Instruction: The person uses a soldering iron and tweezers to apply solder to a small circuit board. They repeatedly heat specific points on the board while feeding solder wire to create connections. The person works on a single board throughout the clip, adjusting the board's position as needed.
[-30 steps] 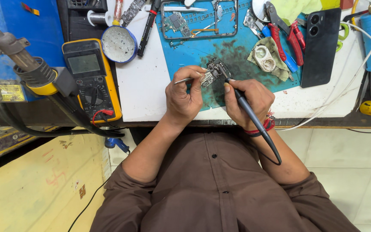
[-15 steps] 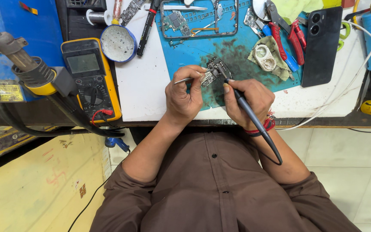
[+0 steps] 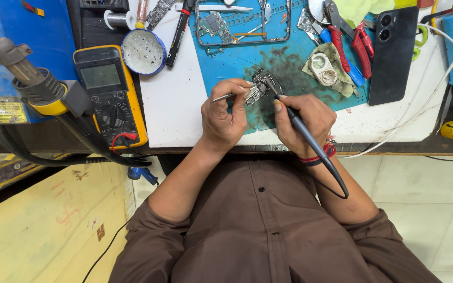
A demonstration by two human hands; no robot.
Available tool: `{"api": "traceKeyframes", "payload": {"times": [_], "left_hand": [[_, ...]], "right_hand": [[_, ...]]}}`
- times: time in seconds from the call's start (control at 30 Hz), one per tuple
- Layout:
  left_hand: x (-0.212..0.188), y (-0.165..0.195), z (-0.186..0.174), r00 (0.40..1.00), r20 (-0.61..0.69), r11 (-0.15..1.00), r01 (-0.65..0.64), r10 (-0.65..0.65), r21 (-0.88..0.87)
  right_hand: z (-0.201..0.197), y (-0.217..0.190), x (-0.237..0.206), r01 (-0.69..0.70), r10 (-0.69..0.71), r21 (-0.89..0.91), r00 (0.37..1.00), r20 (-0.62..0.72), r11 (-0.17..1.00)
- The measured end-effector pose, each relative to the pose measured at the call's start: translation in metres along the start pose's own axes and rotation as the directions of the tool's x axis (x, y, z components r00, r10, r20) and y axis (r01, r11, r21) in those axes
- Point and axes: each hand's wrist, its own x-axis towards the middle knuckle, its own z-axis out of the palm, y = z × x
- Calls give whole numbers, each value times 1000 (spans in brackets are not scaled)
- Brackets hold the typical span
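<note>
A small phone circuit board (image 3: pixel 259 85) lies on the stained blue work mat (image 3: pixel 289 57) near the bench's front edge. My left hand (image 3: pixel 225 116) pinches metal tweezers (image 3: pixel 225 96) whose tips reach the board from the left. My right hand (image 3: pixel 304 121) grips a black soldering iron (image 3: pixel 301 128) like a pen, its tip on the board's right side. The iron's cable loops back over my right forearm.
A yellow multimeter (image 3: pixel 110 94) lies left of the white board. A round tin (image 3: pixel 143 51), a black marker (image 3: pixel 179 31), a phone frame (image 3: pixel 242 21), red-handled pliers (image 3: pixel 348 42), a black phone (image 3: pixel 393 52) and a hot-air gun nozzle (image 3: pixel 24 73) surround the mat.
</note>
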Motion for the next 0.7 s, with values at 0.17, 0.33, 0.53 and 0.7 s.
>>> {"api": "traceKeyframes", "payload": {"times": [0.17,0.33,0.53,0.7], "left_hand": [[0,0,0,1000,7,1000,17,-17,-1],[0,-2,0,1000,17,1000,18,-18,-7],[0,-2,0,1000,12,1000,21,-21,-18],[-1,0,0,1000,9,999,29,-29,-14]], "right_hand": [[0,5,-6,-81,82,50,997,-13,995],[3,14,-11,-110,123,134,988,-92,985],[1,16,-13,-11,12,19,999,-41,1000],[1,12,-9,27,-27,-14,1000,-5,1000]]}}
